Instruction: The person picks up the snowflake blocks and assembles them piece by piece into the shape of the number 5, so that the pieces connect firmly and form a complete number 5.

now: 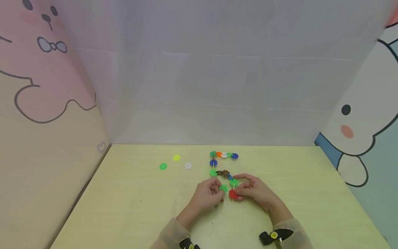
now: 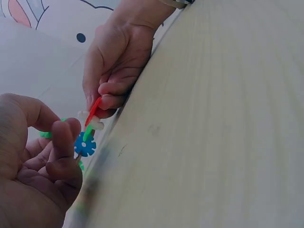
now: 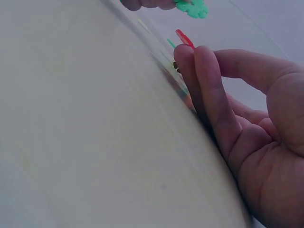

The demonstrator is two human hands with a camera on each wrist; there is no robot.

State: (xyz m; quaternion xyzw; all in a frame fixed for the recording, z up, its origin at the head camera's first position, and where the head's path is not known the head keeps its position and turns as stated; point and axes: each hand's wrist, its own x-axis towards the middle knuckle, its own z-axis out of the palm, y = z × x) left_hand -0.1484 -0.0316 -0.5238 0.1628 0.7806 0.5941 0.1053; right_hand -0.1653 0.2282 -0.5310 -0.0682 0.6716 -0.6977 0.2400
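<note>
Between thumb and fingers, my left hand (image 1: pixel 203 195) pinches a loose green snowflake disc (image 1: pixel 223 188); in the right wrist view that disc (image 3: pixel 194 8) shows at the fingertips. Just right of it, my right hand (image 1: pixel 258 193) pinches a red snowflake disc (image 1: pixel 232 194) at the near end of a chain of interlocked discs. A white disc seen edge-on joins the red one to a green disc (image 1: pixel 234 182). Beyond, the chain bends through a blue disc (image 2: pixel 85 144) and brown discs (image 1: pixel 225 173). The green and red discs stand a small gap apart.
The chain runs on past a dark blue disc (image 1: pixel 213 162) to an orange disc (image 1: pixel 219 154) and a blue end disc (image 1: pixel 235 156) at the back. Left of it lie loose yellow (image 1: pixel 176 157), green (image 1: pixel 163 166) and white discs (image 1: pixel 188 166). A white curtain (image 1: pixel 199 86) hangs behind the table (image 1: pixel 124 207).
</note>
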